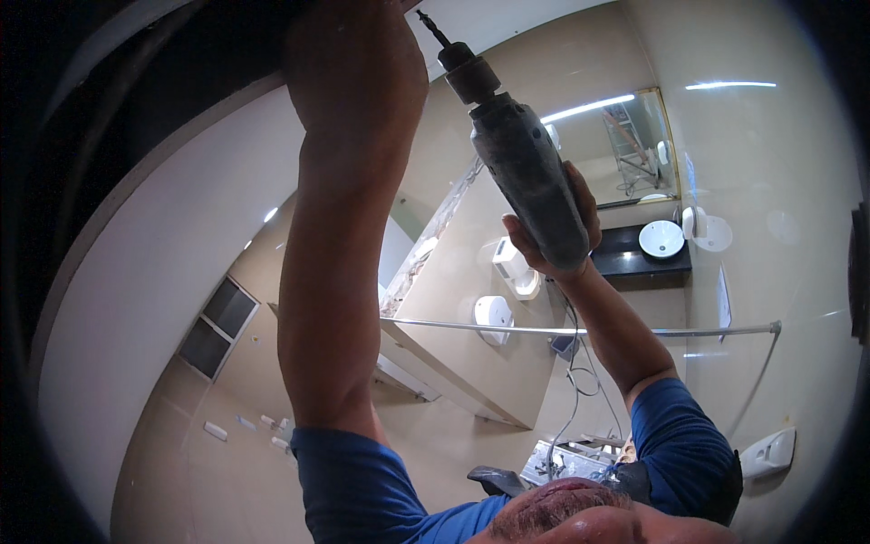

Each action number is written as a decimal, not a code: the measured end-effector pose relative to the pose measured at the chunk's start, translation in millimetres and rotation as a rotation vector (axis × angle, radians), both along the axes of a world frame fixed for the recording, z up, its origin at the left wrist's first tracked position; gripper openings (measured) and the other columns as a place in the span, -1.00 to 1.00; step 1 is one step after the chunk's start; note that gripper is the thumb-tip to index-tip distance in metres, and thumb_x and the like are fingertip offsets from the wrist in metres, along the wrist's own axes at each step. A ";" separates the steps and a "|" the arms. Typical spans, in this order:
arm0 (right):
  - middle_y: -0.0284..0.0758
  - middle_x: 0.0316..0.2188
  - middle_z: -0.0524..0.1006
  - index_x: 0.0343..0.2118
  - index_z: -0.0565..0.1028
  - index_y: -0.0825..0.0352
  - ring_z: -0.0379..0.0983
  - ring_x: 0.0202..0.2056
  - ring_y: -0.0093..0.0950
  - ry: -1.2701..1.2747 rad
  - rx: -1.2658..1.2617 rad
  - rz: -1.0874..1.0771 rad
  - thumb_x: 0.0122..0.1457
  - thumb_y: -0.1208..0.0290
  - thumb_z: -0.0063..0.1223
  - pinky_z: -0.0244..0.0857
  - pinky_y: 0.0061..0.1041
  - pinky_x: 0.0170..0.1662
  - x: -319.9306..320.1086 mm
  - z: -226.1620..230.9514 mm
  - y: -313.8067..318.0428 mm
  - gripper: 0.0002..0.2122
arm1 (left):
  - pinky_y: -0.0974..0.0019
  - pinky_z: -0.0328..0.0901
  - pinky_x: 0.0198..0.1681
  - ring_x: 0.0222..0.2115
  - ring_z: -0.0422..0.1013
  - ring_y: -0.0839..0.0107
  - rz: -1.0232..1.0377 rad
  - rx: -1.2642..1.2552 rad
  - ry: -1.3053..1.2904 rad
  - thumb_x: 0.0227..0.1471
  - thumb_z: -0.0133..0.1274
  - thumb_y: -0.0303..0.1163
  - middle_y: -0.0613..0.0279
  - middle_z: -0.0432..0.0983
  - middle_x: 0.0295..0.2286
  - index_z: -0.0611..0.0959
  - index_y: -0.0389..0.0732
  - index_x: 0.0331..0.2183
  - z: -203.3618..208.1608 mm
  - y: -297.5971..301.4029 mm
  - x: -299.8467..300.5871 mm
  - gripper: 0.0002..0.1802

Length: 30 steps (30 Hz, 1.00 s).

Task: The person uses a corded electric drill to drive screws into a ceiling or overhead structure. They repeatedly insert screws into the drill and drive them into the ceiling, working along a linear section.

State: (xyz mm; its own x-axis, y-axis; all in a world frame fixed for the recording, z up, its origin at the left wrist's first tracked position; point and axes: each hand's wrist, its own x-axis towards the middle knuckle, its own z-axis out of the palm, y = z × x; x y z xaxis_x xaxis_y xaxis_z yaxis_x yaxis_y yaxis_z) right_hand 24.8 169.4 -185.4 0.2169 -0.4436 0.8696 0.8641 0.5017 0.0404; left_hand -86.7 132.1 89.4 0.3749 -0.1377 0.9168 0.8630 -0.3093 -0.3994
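Observation:
A dusty grey corded drill [526,177] points up and to the left, its black chuck [472,78] fitted with a dark bit [433,29]. Behind its body, my right hand [584,204] is wrapped around it, thumb showing on the left side. My left arm reaches straight up beside the drill. At the top edge my left hand [358,59] meets the rim of a dark opening in the white ceiling panel [172,208]; its fingers are lost in shadow. The bit's tip is close to the left wrist, apart from it.
A metal rail [634,330] crosses behind my right arm. The grey cord [573,390] hangs down past it. Around stand tiled walls, white wall dispensers [493,319], a mirror [625,150] and a white basin [662,239] on a black counter [625,258].

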 end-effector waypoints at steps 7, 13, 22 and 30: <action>-0.07 -0.01 0.58 0.32 0.22 0.41 0.62 -0.01 -0.25 0.003 -0.003 0.025 0.02 0.20 0.49 0.57 -0.39 0.03 -2.3 0.5 1.8 -0.13 | -0.04 0.47 -0.17 -0.28 0.57 -0.02 -0.048 0.017 0.033 0.03 0.22 -0.40 -0.07 0.62 -0.35 0.59 -0.19 -0.12 1.4 5.0 -5.1 -0.66; -0.07 -0.01 0.58 0.32 0.21 0.40 0.65 -0.06 -0.27 -0.023 0.014 -0.010 0.02 0.19 0.49 0.59 -0.39 -0.02 4.4 3.8 2.1 -0.13 | -0.06 0.43 -0.22 -0.34 0.53 -0.04 -0.139 0.108 0.115 0.01 0.18 -0.47 -0.06 0.58 -0.39 0.58 -0.22 -0.12 -7.6 6.7 -12.2 -0.67; -0.08 -0.11 0.63 0.27 0.26 0.47 0.69 -0.17 -0.25 -0.030 0.011 -0.122 0.00 0.20 0.50 0.61 -0.40 -0.09 11.2 10.1 -4.8 -0.15 | -0.08 0.39 -0.29 -0.43 0.48 -0.06 -0.279 0.212 0.209 0.00 0.12 -0.58 -0.04 0.52 -0.46 0.56 -0.28 -0.13 -15.6 6.6 -18.0 -0.68; -0.06 -0.15 0.65 0.26 0.28 0.50 0.69 -0.16 -0.23 -0.065 0.057 -0.086 -0.03 0.24 0.52 0.62 -0.41 -0.12 16.5 16.0 -7.9 -0.16 | -0.06 0.39 -0.29 -0.42 0.48 -0.03 -0.239 0.212 0.195 0.00 0.13 -0.57 -0.03 0.53 -0.45 0.56 -0.26 -0.13 -13.6 8.5 -17.7 -0.68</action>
